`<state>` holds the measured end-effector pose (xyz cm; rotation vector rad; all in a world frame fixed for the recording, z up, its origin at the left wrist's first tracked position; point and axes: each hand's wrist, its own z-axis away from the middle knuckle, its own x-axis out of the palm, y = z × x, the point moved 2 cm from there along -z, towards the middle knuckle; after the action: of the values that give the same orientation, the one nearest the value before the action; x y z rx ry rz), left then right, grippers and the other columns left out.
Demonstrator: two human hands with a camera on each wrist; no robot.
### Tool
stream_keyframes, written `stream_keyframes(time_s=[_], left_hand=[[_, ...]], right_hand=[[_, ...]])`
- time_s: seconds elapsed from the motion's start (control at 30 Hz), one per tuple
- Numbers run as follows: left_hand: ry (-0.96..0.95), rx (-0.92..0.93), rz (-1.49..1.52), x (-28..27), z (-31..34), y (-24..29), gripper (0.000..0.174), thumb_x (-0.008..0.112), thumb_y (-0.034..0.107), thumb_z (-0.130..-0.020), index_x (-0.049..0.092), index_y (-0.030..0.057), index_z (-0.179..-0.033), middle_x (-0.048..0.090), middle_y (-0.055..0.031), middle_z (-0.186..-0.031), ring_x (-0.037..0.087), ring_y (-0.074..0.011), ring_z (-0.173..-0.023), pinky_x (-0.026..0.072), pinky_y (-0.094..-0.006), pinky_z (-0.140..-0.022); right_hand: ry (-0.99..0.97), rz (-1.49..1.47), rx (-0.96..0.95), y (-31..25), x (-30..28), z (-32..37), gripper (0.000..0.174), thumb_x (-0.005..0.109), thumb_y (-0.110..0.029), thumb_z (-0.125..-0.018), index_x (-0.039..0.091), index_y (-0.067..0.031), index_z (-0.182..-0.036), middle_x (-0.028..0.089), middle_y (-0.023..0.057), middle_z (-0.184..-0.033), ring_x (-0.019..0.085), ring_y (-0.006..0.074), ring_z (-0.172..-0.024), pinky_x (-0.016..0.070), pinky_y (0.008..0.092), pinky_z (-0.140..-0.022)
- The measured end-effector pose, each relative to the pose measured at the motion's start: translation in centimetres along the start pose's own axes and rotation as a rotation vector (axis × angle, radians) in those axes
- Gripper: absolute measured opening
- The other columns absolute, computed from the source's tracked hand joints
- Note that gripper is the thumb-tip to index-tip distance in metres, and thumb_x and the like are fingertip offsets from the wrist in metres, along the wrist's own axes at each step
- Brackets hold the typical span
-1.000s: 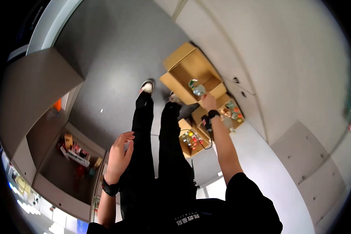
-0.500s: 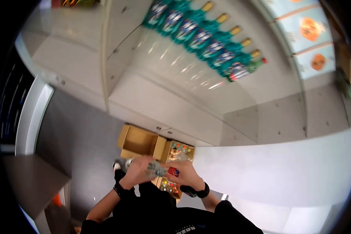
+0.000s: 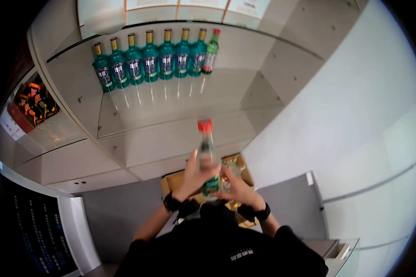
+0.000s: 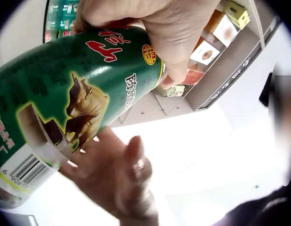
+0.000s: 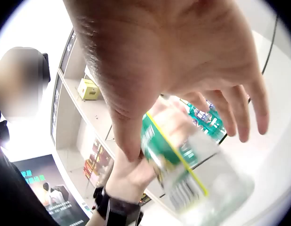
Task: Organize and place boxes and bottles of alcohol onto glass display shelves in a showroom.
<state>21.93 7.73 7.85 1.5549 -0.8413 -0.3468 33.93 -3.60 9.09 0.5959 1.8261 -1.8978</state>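
Note:
In front of my chest stands a clear glass bottle with a green label (image 3: 211, 185) and a red cap (image 3: 204, 124), its cap end toward the shelf. My left hand (image 3: 192, 178) grips it round the middle; in the left wrist view the thumb (image 4: 171, 77) lies along the label's upper edge. A golden ox picture and a barcode show on that label. Close beside the bottle's lower part is my right hand (image 3: 241, 190), and in the right wrist view its fingers (image 5: 239, 110) stretch out loosely past the glass.
Ahead, a glass shelf (image 3: 180, 99) bears a row of teal bottles (image 3: 150, 62), with a green red-capped bottle (image 3: 211, 53) at the right end. Pale boxes (image 3: 198, 15) fill the shelf above. Below my hands sit cardboard boxes (image 3: 171, 181). A white wall (image 3: 328, 124) rises at right.
The bottle has come up from the cardboard box in my right hand, passed between both hands, and turned cap-up in my left. My right fingers have loosened. The view has tilted up toward the shelf.

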Motion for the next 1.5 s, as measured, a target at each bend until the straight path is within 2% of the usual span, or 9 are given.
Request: stream_keyframes(time_s=[0.17,0.23,0.3,0.5,0.63,0.87,1.03,1.17,1.5], left_hand=[[-0.083,-0.041,0.240,2.8,-3.3,3.0,0.044,0.063,0.007,-0.076,0.040,0.0024,-0.112,0.050,-0.0031,-0.096,0.053,-0.0125,-0.092,0.0455,-0.0284,-0.079],[-0.167,-0.026,0.196,3.4,-4.9,3.4,0.042,0.061,0.003,-0.076,0.039,0.0024,-0.112,0.047,-0.0024,-0.096,0.052,-0.0144,-0.094,0.0450,-0.0295,-0.081],[-0.258,0.000,0.278,4.6,-5.9,3.8,0.042,0.060,0.002,-0.076,0.038,0.0022,-0.111,0.045,-0.0019,-0.096,0.053,-0.0166,-0.095,0.0447,-0.0308,-0.083],[-0.216,-0.154,0.148,5.9,-10.2,-0.1,0.046,0.059,0.007,-0.079,0.037,0.0020,-0.119,0.047,-0.0026,-0.105,0.050,-0.0132,-0.100,0.0415,-0.0280,-0.086],[-0.157,-0.064,0.033,7.7,-12.8,-2.0,0.043,0.057,0.013,-0.084,0.037,0.0024,-0.121,0.050,-0.0028,-0.106,0.049,-0.0104,-0.098,0.0422,-0.0267,-0.083],[-0.001,0.136,-0.261,11.9,-17.9,-2.8,0.056,0.063,0.008,-0.079,0.026,-0.0016,-0.120,0.054,-0.0105,-0.099,0.056,-0.0154,-0.089,0.0452,-0.0285,-0.078],[-0.023,0.368,-0.687,12.7,-21.1,-1.9,0.066,0.062,0.016,-0.080,0.020,-0.0007,-0.128,0.043,-0.0181,-0.117,0.043,-0.0254,-0.113,0.0332,-0.0381,-0.094],[0.032,0.393,-0.683,10.8,-20.7,0.8,0.063,0.055,0.009,-0.082,0.018,0.0057,-0.133,0.038,-0.0139,-0.126,0.034,-0.0233,-0.121,0.0310,-0.0372,-0.097],[0.590,0.041,-0.648,-2.3,-5.4,-4.4,0.047,0.049,0.005,-0.085,0.030,0.0042,-0.127,0.048,-0.0120,-0.114,0.048,-0.0209,-0.107,0.0382,-0.0329,-0.090]], right_hand=[[0.287,-0.233,0.063,-1.5,-0.9,-0.2,0.059,0.074,-0.022,-0.069,0.034,0.0024,-0.106,0.058,0.0148,-0.092,0.058,0.0182,-0.085,0.0456,0.0287,-0.074],[0.326,-0.265,-0.004,-0.6,-1.5,-0.8,0.061,0.074,-0.022,-0.068,0.033,0.0032,-0.105,0.058,0.0155,-0.091,0.058,0.0186,-0.084,0.0453,0.0297,-0.073],[0.395,-0.249,-0.110,0.1,-2.3,-1.1,0.079,0.073,-0.019,-0.067,0.024,0.0042,-0.124,0.056,0.0156,-0.082,0.059,0.0222,-0.074,0.0465,0.0315,-0.066],[0.235,-0.432,-0.142,6.1,-6.4,-2.5,0.080,0.072,-0.019,-0.069,0.022,0.0024,-0.128,0.054,0.0154,-0.101,0.055,0.0218,-0.093,0.0430,0.0320,-0.082],[-0.138,-0.869,-0.077,9.8,-8.1,-3.9,0.075,0.069,-0.018,-0.073,0.024,0.0010,-0.130,0.046,0.0108,-0.117,0.043,0.0176,-0.110,0.0341,0.0308,-0.095],[0.468,0.015,-0.110,11.5,-13.0,-7.1,0.070,0.072,-0.031,-0.068,0.035,0.0034,-0.116,0.052,0.0264,-0.103,0.055,0.0371,-0.093,0.0449,0.0392,-0.077],[0.426,-0.081,-0.153,13.3,-16.5,-10.4,0.062,0.073,-0.032,-0.067,0.039,0.0047,-0.103,0.057,0.0252,-0.088,0.058,0.0381,-0.083,0.0467,0.0408,-0.069],[0.442,-0.147,-0.282,15.3,-19.2,-15.2,0.061,0.074,-0.031,-0.066,0.038,0.0068,-0.099,0.058,0.0236,-0.079,0.060,0.0362,-0.075,0.0484,0.0383,-0.064],[0.439,0.023,-0.323,20.2,-24.4,-27.7,0.069,0.075,-0.026,-0.066,0.034,0.0111,-0.108,0.057,0.0240,-0.094,0.061,0.0296,-0.087,0.0504,0.0344,-0.072]])
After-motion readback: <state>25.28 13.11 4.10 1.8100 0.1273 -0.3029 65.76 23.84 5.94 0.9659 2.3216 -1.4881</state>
